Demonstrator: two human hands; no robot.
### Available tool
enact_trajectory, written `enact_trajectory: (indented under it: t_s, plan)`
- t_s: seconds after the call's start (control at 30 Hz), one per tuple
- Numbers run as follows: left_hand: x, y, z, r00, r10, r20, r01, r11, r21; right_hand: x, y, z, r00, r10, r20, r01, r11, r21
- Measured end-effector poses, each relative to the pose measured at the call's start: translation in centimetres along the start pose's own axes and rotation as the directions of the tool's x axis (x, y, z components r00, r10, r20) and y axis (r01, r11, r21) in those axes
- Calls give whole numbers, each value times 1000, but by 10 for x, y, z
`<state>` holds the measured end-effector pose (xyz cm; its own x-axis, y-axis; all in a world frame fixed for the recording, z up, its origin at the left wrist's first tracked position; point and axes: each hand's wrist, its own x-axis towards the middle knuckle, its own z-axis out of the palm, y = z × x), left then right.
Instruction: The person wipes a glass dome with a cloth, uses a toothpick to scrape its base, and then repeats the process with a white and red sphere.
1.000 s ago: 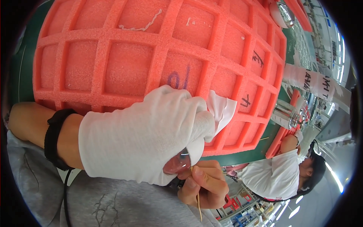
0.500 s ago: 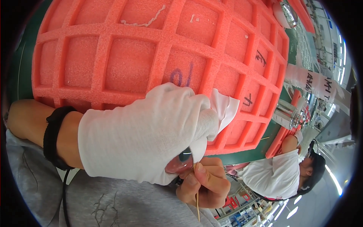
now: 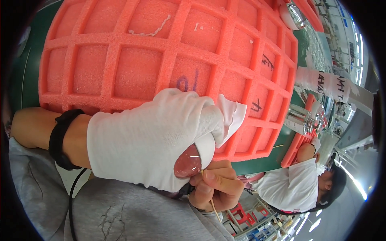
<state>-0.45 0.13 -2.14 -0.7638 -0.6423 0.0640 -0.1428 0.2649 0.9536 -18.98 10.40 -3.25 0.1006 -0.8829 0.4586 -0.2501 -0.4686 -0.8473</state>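
Note:
My left hand [image 3: 152, 136], in a white knit glove, is closed around a small round piece with a white rim [image 3: 207, 149] and a glossy, mirror-like face [image 3: 188, 162] reflecting reddish tones. A folded white wipe [image 3: 233, 116], cloth or paper, sticks out past the gloved fingers. Below it, my bare right hand [image 3: 217, 184] pinches a thin wooden stick [image 3: 215, 209] between thumb and fingers. The stick's upper end is at the edge of the glossy face; whether it touches is hard to make out. Gloved fingers hide the far side of the piece.
Beyond my hands lies a large red foam tray [image 3: 138, 74] with square compartments, on a green table [image 3: 34, 76]. A white-and-chrome round piece [image 3: 295, 17] sits at its far right corner. Clear glass-like jars [image 3: 299, 119] stand on the right. A co-worker [image 3: 297, 182] in white sits nearby.
The glossy face has turned, losing its dark reflection and showing more of the white rim. My right hand has shifted slightly up, and the stick now slants more. The whole view has shifted a little.

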Motion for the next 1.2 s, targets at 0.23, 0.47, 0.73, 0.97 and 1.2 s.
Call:
enact_trajectory:
  t_s: [0.23,0.47,0.73,0.97,1.2]
  plan:
    - [-4,-4,8,997,57,-46,-57,998,-3,-3,-5,3,1000,-14,-2,14,995,-100]
    - [7,-3,-1,989,56,135,-68,994,84,9,-5,2,1000,16,21,-12,986,-168]
    - [9,15,-18,978,152,142,-187,943,276,10,2,11,967,102,-233,-72,989,132]
    - [6,13,-29,956,262,-130,-254,964,76,-4,17,-5,826,334,-455,-251,939,234]
    - [-10,85,-147,471,223,-854,-327,943,66,-26,38,-12,967,175,-185,-169,984,49]
